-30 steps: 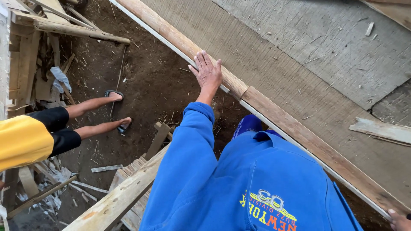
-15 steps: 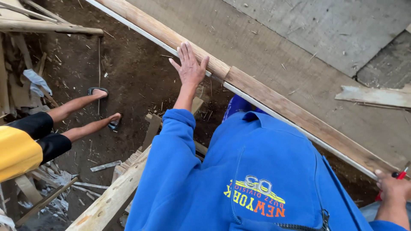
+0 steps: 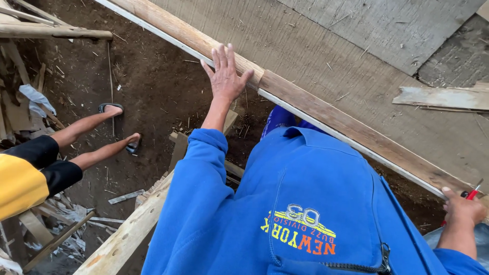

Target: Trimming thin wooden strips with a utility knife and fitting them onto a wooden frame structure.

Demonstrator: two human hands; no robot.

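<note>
While the blue zip-front cotton sweatshirt (image 3: 305,214) fills the near view, its printed chest patch of yellow, orange and grey lettering sits low at centre, upside down from here; no other label, package or sign shows. Right hand (image 3: 462,208) at the near right edge is closed around a small red-handled tool (image 3: 472,192), its working end hidden. Left hand (image 3: 225,76) reaches farther out, fingers spread wide, palm flat on the long reddish-brown wooden batten (image 3: 305,104) that runs diagonally from far left to near right along the edge of the grey weathered plank panel (image 3: 326,51). Judgement: steadying goes best with the palm pressing square on the batten, keeping it tight to the panel edge. Left, a second person's bare legs in dark sandals (image 3: 97,137) stand on brown dirt (image 3: 153,91); pale splintered beam (image 3: 127,231) near left.
</note>
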